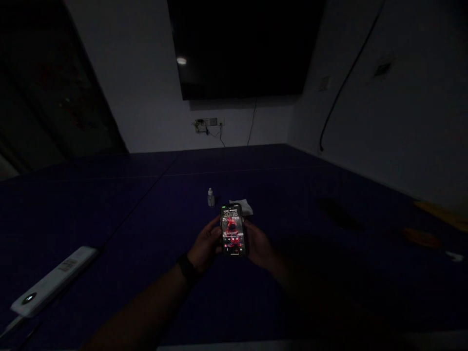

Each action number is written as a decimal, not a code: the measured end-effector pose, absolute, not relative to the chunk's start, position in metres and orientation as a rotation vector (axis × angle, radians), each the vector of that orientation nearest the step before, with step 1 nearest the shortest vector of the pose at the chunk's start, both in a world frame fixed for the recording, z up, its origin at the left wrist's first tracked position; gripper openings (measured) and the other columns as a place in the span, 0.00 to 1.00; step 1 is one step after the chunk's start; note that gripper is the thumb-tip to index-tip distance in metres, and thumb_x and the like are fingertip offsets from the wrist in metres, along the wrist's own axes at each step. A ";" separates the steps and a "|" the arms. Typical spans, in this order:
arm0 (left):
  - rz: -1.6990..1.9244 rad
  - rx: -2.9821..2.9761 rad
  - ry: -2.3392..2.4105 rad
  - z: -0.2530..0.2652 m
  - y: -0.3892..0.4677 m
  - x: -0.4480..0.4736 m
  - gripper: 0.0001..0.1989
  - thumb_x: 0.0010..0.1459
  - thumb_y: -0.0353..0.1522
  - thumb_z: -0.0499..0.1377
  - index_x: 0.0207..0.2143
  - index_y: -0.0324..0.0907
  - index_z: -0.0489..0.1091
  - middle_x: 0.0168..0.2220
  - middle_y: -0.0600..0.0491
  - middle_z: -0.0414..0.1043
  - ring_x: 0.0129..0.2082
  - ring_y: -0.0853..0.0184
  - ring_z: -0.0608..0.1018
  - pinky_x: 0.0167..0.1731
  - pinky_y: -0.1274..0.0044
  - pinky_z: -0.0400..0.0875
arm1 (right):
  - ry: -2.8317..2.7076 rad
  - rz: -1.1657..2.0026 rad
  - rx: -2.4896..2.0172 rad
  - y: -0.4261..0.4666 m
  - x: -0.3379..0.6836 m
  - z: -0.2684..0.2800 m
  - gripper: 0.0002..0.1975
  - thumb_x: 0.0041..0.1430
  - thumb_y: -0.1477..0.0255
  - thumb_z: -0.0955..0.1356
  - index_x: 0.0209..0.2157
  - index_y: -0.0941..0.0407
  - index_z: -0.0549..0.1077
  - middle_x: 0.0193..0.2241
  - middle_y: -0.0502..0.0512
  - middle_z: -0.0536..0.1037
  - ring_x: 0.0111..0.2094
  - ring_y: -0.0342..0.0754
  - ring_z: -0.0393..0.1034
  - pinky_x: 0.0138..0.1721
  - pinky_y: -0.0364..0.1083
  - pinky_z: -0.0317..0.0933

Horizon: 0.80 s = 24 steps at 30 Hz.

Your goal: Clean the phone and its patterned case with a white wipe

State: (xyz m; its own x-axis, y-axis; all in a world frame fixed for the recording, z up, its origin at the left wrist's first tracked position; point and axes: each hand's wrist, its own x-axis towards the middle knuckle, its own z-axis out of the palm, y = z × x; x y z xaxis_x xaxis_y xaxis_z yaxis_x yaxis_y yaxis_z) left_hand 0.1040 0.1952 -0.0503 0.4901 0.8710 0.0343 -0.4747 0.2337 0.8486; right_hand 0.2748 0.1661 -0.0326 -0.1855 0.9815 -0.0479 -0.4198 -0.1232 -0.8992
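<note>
A lit smartphone (233,230) is held upright between my two hands, its screen facing me with a clock reading 20:16 over a red picture. My left hand (205,247) grips its left edge, the thumb lying along the side; a dark band circles that wrist. Around the right edge closes my right hand (259,245), its fingers partly hidden behind the phone. Just beyond the phone lies a white tissue or cloth (245,206), partly covered by it. A small clear dropper bottle (211,199) with a white cap stands behind and slightly left.
The room is dark. A white power strip (54,281) lies on the dark blue tabletop (146,219) at left. Dim yellowish items (422,237) and a small white object (454,256) rest at right. A large black screen (248,48) hangs above wall sockets (206,124).
</note>
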 end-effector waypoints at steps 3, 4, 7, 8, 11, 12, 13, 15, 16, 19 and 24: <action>0.906 0.920 0.481 -0.048 0.194 0.103 0.36 0.55 0.39 0.71 0.64 0.49 0.63 0.50 0.46 0.76 0.41 0.62 0.81 0.39 0.71 0.77 | -0.820 1.501 -0.772 0.165 0.266 -0.031 0.21 0.63 0.56 0.62 0.49 0.54 0.72 0.38 0.58 0.82 0.40 0.58 0.78 0.40 0.54 0.70; 0.882 0.915 0.471 -0.047 0.194 0.104 0.35 0.56 0.39 0.71 0.63 0.49 0.64 0.50 0.46 0.76 0.40 0.62 0.81 0.39 0.71 0.77 | -0.787 1.452 -0.753 0.165 0.264 -0.031 0.18 0.61 0.58 0.64 0.48 0.53 0.72 0.37 0.56 0.82 0.38 0.56 0.78 0.39 0.53 0.69; 0.830 0.898 0.444 -0.046 0.193 0.105 0.32 0.57 0.37 0.70 0.62 0.49 0.65 0.47 0.48 0.77 0.38 0.66 0.81 0.39 0.74 0.76 | -0.771 1.322 -0.741 0.163 0.258 -0.030 0.14 0.56 0.62 0.68 0.44 0.51 0.72 0.31 0.49 0.79 0.30 0.51 0.75 0.33 0.48 0.67; 0.820 0.892 0.435 -0.045 0.193 0.105 0.32 0.57 0.37 0.70 0.62 0.49 0.65 0.46 0.49 0.77 0.37 0.67 0.81 0.38 0.75 0.76 | -0.783 1.299 -0.746 0.162 0.257 -0.029 0.13 0.55 0.63 0.69 0.43 0.51 0.72 0.29 0.47 0.78 0.29 0.50 0.73 0.31 0.47 0.66; 0.796 0.875 0.411 -0.045 0.193 0.106 0.32 0.58 0.36 0.69 0.63 0.50 0.65 0.46 0.49 0.78 0.37 0.67 0.81 0.38 0.76 0.75 | -0.824 1.266 -0.736 0.158 0.256 -0.026 0.12 0.55 0.64 0.69 0.41 0.51 0.71 0.28 0.46 0.76 0.28 0.47 0.71 0.29 0.45 0.64; 0.789 0.870 0.403 -0.044 0.193 0.106 0.32 0.58 0.36 0.69 0.63 0.50 0.65 0.46 0.49 0.78 0.37 0.67 0.81 0.38 0.76 0.75 | -0.833 1.261 -0.721 0.156 0.256 -0.026 0.12 0.55 0.64 0.69 0.42 0.51 0.71 0.28 0.46 0.76 0.28 0.47 0.70 0.29 0.44 0.64; 0.783 0.866 0.395 -0.044 0.193 0.106 0.31 0.58 0.36 0.69 0.63 0.49 0.65 0.45 0.49 0.78 0.37 0.67 0.81 0.38 0.76 0.75 | -0.841 1.256 -0.705 0.155 0.255 -0.025 0.13 0.55 0.64 0.69 0.43 0.50 0.70 0.29 0.46 0.76 0.28 0.47 0.71 0.29 0.44 0.64; 0.777 0.857 0.381 -0.043 0.192 0.106 0.31 0.58 0.36 0.70 0.62 0.49 0.66 0.44 0.50 0.78 0.35 0.68 0.80 0.38 0.76 0.75 | -0.859 1.247 -0.679 0.154 0.253 -0.026 0.13 0.56 0.64 0.68 0.44 0.50 0.70 0.30 0.46 0.76 0.30 0.48 0.71 0.31 0.45 0.65; 0.778 0.853 0.375 -0.043 0.192 0.106 0.31 0.58 0.35 0.70 0.62 0.50 0.66 0.43 0.51 0.78 0.35 0.69 0.80 0.38 0.77 0.75 | -0.862 1.236 -0.669 0.154 0.252 -0.027 0.13 0.57 0.64 0.68 0.45 0.50 0.69 0.32 0.47 0.76 0.32 0.48 0.72 0.32 0.45 0.65; 0.788 0.848 0.367 -0.042 0.192 0.106 0.31 0.57 0.35 0.70 0.62 0.51 0.66 0.43 0.51 0.78 0.33 0.70 0.80 0.37 0.78 0.75 | -0.858 1.210 -0.653 0.156 0.248 -0.029 0.15 0.59 0.63 0.67 0.47 0.50 0.69 0.35 0.48 0.78 0.36 0.50 0.74 0.37 0.47 0.67; 0.803 0.855 0.366 -0.041 0.191 0.106 0.31 0.58 0.34 0.70 0.62 0.50 0.66 0.45 0.50 0.78 0.36 0.69 0.80 0.38 0.77 0.75 | -0.798 1.224 -0.654 0.159 0.245 -0.029 0.14 0.58 0.62 0.68 0.46 0.50 0.69 0.33 0.47 0.77 0.35 0.49 0.74 0.37 0.46 0.67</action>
